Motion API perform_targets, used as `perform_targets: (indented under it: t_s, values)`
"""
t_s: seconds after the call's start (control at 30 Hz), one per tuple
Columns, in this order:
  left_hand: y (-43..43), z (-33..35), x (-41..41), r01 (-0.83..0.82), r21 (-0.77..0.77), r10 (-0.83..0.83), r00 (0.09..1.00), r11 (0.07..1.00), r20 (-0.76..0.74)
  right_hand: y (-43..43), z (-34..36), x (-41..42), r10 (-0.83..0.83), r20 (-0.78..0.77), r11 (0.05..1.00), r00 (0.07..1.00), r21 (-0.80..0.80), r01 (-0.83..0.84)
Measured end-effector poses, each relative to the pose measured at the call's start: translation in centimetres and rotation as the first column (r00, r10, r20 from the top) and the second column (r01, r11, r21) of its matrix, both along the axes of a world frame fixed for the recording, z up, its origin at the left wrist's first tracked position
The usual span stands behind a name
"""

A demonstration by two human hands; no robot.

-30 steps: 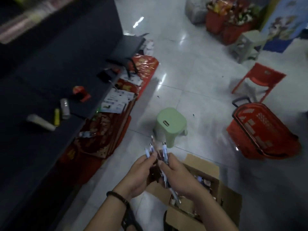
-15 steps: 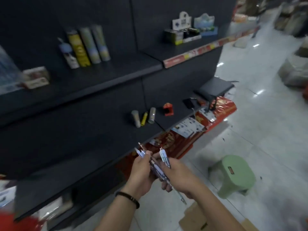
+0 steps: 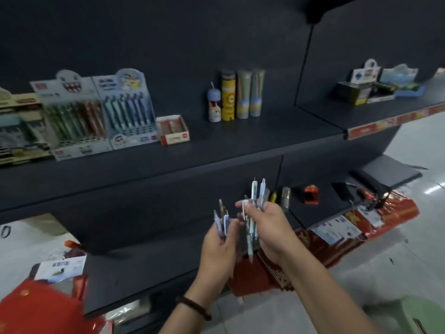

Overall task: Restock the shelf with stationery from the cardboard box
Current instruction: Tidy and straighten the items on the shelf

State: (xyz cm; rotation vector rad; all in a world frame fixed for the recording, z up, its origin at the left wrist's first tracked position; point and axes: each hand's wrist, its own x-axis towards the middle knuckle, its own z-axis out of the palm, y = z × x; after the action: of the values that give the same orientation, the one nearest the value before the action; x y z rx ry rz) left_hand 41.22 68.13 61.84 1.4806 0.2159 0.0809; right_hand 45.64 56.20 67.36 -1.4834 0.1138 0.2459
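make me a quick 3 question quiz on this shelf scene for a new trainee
1. True or false: the right hand holds pale green and blue plastic pens with clips pointing up.
2. The tall yellow cylindrical tube stands on: A) the upper dark shelf B) the tiled floor C) a stool.
3. Fill in: the left hand, gripping pale blue pens, has a dark beaded ____ at its wrist.
Key: 1 true; 2 A; 3 bracelet

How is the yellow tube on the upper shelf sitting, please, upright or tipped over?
Upright. The yellow tube stands on its end on the upper shelf, its dark cap at the top.
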Motion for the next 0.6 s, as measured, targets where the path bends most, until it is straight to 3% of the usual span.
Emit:
perform_targets:
  t_s: [0.1, 0.23, 0.33, 0.47, 0.6]
  values:
    - [2.9, 2.2, 1.7, -0.061, 0.154, 0.048, 0.995, 0.986, 0.086, 3.8, 1.2, 2.7, -0.017, -0.032, 0.991, 0.999, 0.133, 0.021]
    - [6.3, 4.6, 4.7, -0.083, 0.112, 0.075, 0.994, 0.990, 0.073, 8.1, 2.8, 5.9, 0.115, -0.074, 0.947, 0.991, 0.308, -0.087]
    - [9.3, 6.5, 7.1, -0.089, 0.105, 0.083, 0.995, 0.990, 0.061, 10.9, 4.6, 8.7, 0.269, -0.045, 0.904, 0.962, 0.356, -0.236]
    - [13.2, 9.6, 9.9, -0.102, 0.163, 0.083, 0.989, 0.981, 0.119, 14.1, 7.1, 12.5, 0.469, 0.018, 0.857, 0.883, 0.231, -0.460]
    - [16.8, 10.8, 12.2, -0.258, 0.043, 0.249, 0.957, 0.965, 0.149, 18.0, 8.8, 16.4, 0.551, 0.111, 0.826, 0.827, 0.067, -0.559]
